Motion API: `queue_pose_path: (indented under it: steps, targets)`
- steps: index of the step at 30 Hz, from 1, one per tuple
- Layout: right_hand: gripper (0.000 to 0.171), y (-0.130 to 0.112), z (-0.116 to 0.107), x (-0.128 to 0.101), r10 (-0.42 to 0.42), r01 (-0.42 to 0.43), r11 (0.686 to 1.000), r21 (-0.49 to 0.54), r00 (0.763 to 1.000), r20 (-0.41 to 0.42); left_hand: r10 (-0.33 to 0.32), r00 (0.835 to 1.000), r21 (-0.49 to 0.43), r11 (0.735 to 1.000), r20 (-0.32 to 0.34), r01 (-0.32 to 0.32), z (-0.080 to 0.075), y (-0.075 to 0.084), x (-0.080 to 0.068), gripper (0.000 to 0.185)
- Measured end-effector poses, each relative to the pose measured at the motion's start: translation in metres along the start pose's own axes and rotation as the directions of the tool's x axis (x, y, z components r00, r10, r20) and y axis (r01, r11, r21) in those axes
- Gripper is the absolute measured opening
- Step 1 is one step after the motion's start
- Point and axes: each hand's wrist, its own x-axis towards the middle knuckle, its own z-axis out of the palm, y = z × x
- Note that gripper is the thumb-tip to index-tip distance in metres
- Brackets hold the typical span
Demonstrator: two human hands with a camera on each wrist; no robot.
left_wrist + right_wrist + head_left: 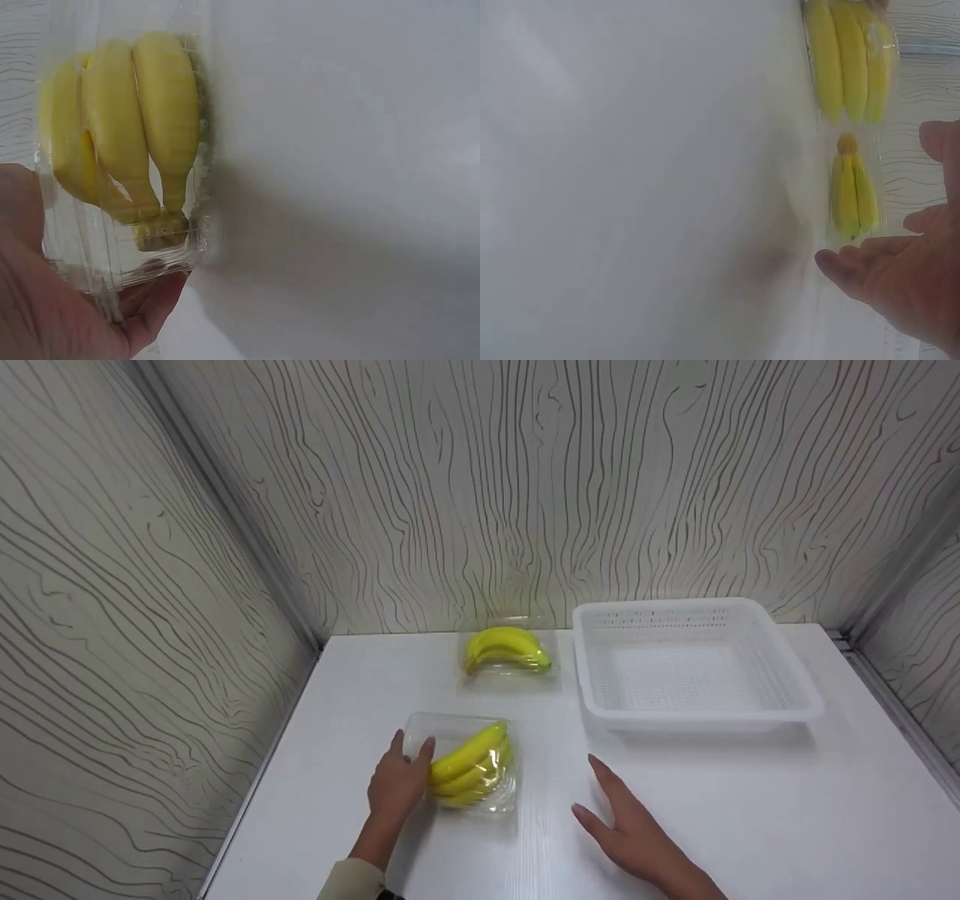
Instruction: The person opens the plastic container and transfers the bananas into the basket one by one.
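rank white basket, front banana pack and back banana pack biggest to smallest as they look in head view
White basket
Front banana pack, though nearness to the camera may enlarge it
Back banana pack

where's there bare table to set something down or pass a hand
The widest bare patch of white table lies in front of the white basket, right of the right hand. Another lies left of the far banana pack, beyond the left hand. It is tight between that pack and the basket, and where the left hand grips the near banana pack.
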Motion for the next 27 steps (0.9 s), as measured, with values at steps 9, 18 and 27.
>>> queue_pose_path:
  steps: [9, 18, 27]
  targets:
    - [0.105, -0.022, 0.023, 0.007, 0.008, -0.005, 0.996, 0.090, 0.999, -0.033, 0.110, 0.994, 0.031, 0.993, -0.021, -0.110, 0.043, 0.036, -0.047, 0.078]
    - [0.110, -0.023, 0.030, 0.013, 0.085, -0.053, 0.976, 0.210, 0.986, -0.145, 0.218, 0.974, 0.058, 0.975, -0.061, -0.214, 0.066, 0.052, -0.070, 0.077]
    - [0.111, -0.011, 0.024, 0.018, 0.095, -0.074, 0.975, 0.210, 0.991, -0.091, 0.247, 0.969, -0.006, 0.969, -0.016, -0.247, 0.066, 0.048, -0.073, 0.079]
